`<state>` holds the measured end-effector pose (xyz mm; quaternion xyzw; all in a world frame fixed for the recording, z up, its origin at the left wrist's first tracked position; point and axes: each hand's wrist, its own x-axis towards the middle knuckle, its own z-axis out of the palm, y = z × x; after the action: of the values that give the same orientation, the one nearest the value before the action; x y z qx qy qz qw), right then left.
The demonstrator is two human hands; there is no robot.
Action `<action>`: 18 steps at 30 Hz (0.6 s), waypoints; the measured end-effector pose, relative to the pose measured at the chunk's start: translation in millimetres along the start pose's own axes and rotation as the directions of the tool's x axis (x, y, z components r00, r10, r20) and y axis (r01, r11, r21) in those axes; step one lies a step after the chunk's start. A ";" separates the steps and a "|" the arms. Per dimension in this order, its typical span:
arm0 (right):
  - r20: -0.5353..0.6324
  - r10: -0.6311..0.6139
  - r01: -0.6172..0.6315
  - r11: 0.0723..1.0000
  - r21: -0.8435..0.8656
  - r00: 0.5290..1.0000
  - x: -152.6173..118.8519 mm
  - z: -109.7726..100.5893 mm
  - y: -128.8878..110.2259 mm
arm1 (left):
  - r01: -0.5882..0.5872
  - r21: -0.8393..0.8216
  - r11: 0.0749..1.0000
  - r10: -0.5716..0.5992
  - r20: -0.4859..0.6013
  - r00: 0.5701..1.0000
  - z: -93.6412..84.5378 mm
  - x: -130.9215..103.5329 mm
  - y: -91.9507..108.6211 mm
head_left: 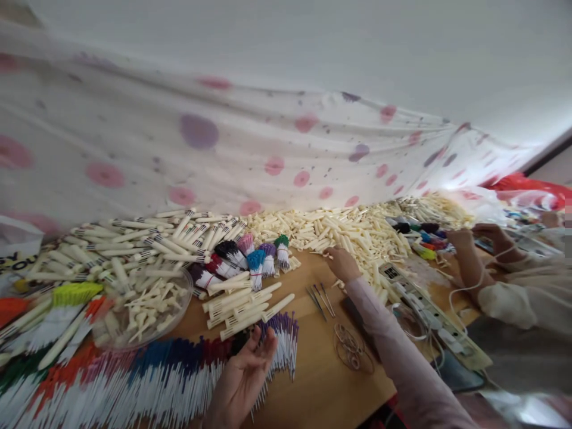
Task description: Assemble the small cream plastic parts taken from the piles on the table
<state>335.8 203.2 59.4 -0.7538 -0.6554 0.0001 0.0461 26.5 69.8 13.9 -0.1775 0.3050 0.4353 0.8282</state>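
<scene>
- The right hand (343, 264), at centre right, has bent fingers at the edge of a heap of cream plastic tubes (308, 226); its fingertips are hard to make out, so I cannot tell whether they grasp one.
- The left hand (245, 372), at the bottom centre, is released, palm up with loosely curled fingers; it covers part of a row of white sticks with coloured tips (156, 381), which the bottom edge cuts off.
- The pale pink sleeve (402, 351) hides part of a dark object (355, 310).
- At the right edge, a co-worker's hands (460, 238) are blurred.
- Tan rubber bands (353, 351) and a few thin sticks (328, 300) lie on the wooden surface (308, 396) between the person's arms.
- A long white power strip (440, 319) lies right of the sleeve, cables about it.
- At the left, a round clear plastic container (189, 298) holds cream pointed pieces (149, 307).
</scene>
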 end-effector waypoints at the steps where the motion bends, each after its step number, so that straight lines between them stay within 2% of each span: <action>1: 0.012 -0.006 0.006 0.999 -0.034 1.000 15.0 3.9 -2.4 | 0.000 -0.004 1.000 0.000 0.009 1.000 -2.8 1.1 -1.2; 5: 0.030 -0.038 0.041 0.995 -0.095 0.999 46.7 18.0 -14.5 | -0.015 0.002 1.000 0.015 0.017 1.000 -8.9 5.4 -7.4; 9: -0.012 -0.077 0.077 0.997 -0.028 0.997 46.0 18.5 -15.1 | -0.052 0.041 0.998 0.051 0.009 0.999 -12.1 10.2 -11.1; 14: -0.107 -0.074 0.096 0.972 0.214 0.992 14.1 11.1 -17.6 | -0.016 0.026 1.000 0.012 0.147 0.989 -14.8 10.4 -6.5; 18: -0.185 -0.067 0.153 0.853 0.499 0.980 -37.6 10.8 -44.7 | 0.002 0.043 0.999 -0.011 0.210 0.978 -17.7 7.6 -2.8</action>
<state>285.7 172.9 49.4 -0.6734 -0.6681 0.1100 0.2968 26.0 63.0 -4.3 -0.1137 0.2242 0.4423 0.8609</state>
